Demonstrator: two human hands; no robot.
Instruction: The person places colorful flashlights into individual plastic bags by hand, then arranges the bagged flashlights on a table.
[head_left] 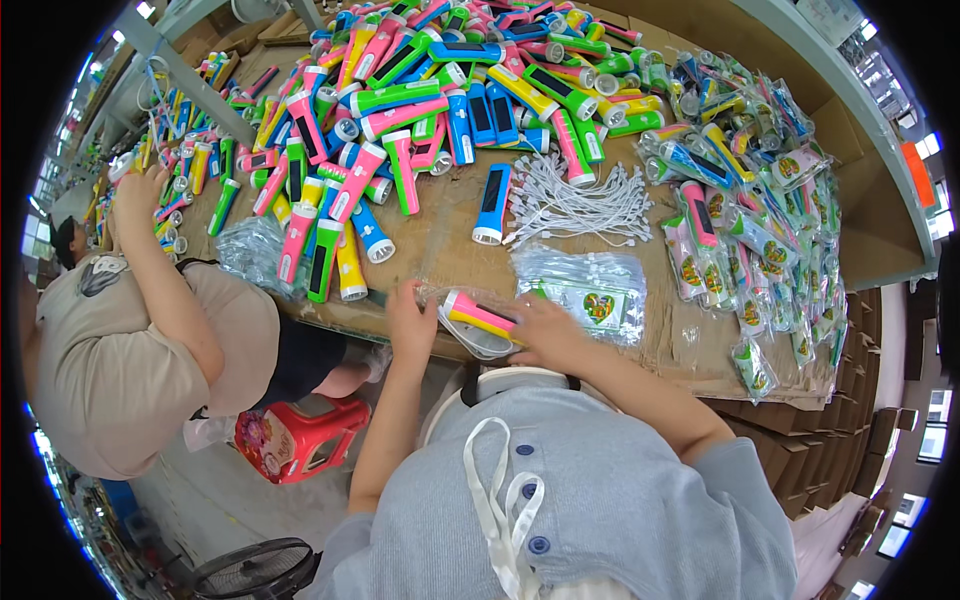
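Mid-bagging step: right hand [545, 330] gripped the pink-yellow flashlight [480, 315] at the table's [700, 350] near edge, left hand [412, 322] pinched the clear bag [478, 342] around it. Next move likely needed the bag mouth kept open. Bag stack [585, 290] lay just right.

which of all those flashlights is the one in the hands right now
The pink and yellow flashlight at the table's near edge, half inside a clear bag, between the left hand and right hand. The others lie loose or already bagged.

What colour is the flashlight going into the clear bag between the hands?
Pink body with a yellow head end: the flashlight, seen best in the head view.
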